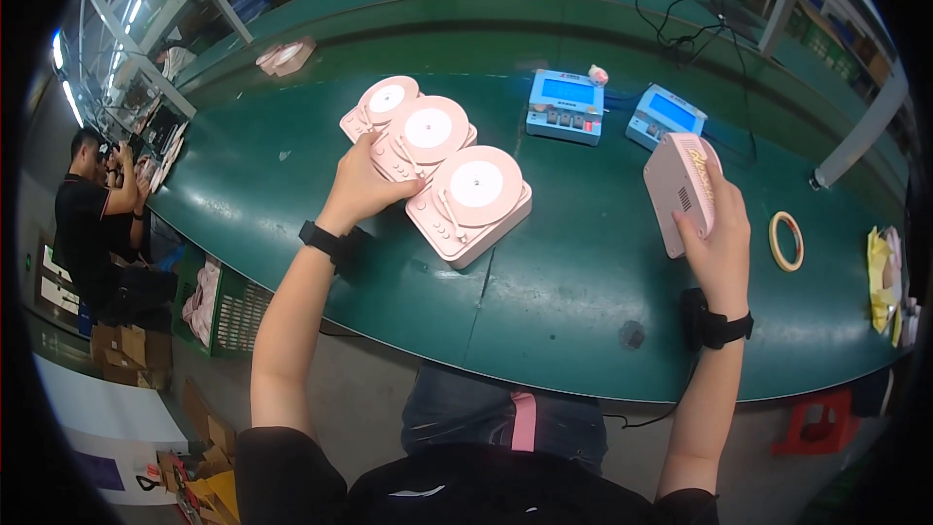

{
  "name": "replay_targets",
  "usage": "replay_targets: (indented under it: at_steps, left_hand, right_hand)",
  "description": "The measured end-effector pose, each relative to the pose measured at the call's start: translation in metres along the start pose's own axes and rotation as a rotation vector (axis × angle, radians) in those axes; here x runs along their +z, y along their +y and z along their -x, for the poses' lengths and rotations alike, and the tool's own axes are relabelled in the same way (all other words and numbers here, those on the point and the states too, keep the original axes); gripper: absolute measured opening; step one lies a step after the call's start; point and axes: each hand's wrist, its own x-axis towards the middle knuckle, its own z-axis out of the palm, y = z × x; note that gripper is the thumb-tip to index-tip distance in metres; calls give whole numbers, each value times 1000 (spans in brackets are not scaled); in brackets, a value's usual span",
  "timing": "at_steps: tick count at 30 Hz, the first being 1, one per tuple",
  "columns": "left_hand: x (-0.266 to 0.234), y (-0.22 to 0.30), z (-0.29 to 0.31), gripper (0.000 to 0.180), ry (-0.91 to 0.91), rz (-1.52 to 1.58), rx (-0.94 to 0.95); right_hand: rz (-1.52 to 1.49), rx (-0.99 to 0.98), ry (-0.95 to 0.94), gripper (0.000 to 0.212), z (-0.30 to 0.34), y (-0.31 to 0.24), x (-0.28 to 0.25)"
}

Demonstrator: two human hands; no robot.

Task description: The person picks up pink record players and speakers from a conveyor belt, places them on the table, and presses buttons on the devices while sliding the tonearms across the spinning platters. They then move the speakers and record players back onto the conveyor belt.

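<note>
Three pink record-player-shaped units lie in an overlapping row on the green bench (583,262): a far one (381,103), a middle one (428,134) and a near one (472,202). My left hand (362,185) rests on the left edge of the middle unit, fingers curled on it. My right hand (717,233) holds a fourth pink unit (678,191) upright on its edge, its back with a vent grille facing left.
Two blue boxes with screens (566,105) (667,115) stand at the back with black cables behind. A tape ring (785,240) and yellow cloth (882,282) lie right. More pink units (286,56) sit far left. Another person (92,224) works at the left.
</note>
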Motion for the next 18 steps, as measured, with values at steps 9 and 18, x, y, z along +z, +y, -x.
replay_targets:
  at_steps: [9, 18]
  left_hand:
    - [-18, 51, 1, 82, 377, -418, 729]
    - [26, 159, 28, 70, 336, -156, 891]
  right_hand:
    - [-37, -44, 61, 52, 4, -9, 3]
    - [143, -101, -9, 19, 5, -1, -1]
